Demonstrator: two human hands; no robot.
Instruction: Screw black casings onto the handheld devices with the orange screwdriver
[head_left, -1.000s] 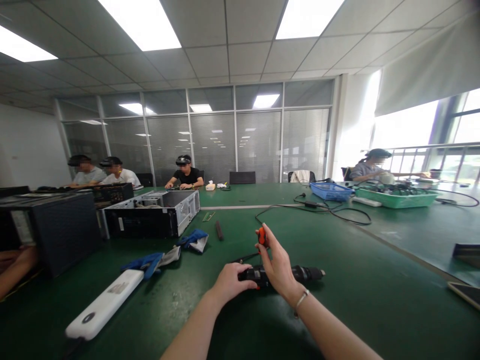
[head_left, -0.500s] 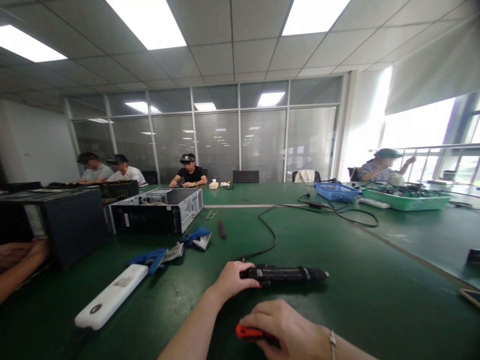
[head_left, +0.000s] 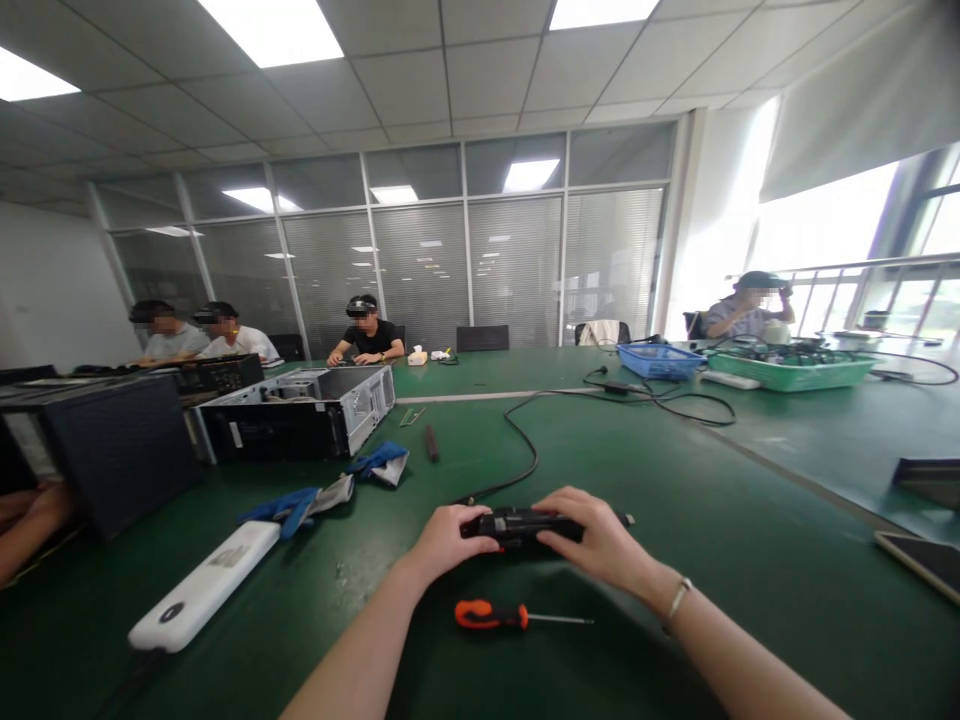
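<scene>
A black corded electric screwdriver [head_left: 517, 527] lies sideways on the green table, its metal tip pointing right. My left hand [head_left: 448, 541] is closed round its left, cable end. Over its right half, my right hand [head_left: 589, 535] grips the barrel with thumb in front and fingers behind. Nearer to me, an orange and black hand screwdriver [head_left: 491, 615] rests untouched on the table, shaft to the right. The black cable [head_left: 534, 440] runs from the tool's left end toward the back.
At left are a white power strip [head_left: 206, 585], blue-grey gloves [head_left: 300, 503], an open computer case [head_left: 277, 430] and a dark case [head_left: 120, 450] with another person's hands beside it. Blue [head_left: 660, 362] and green [head_left: 799, 372] baskets stand back right; a phone [head_left: 922, 560] lies right.
My right hand has let go of the orange screwdriver, now on the table, and moved up onto the black tool. The view has shifted slightly.
</scene>
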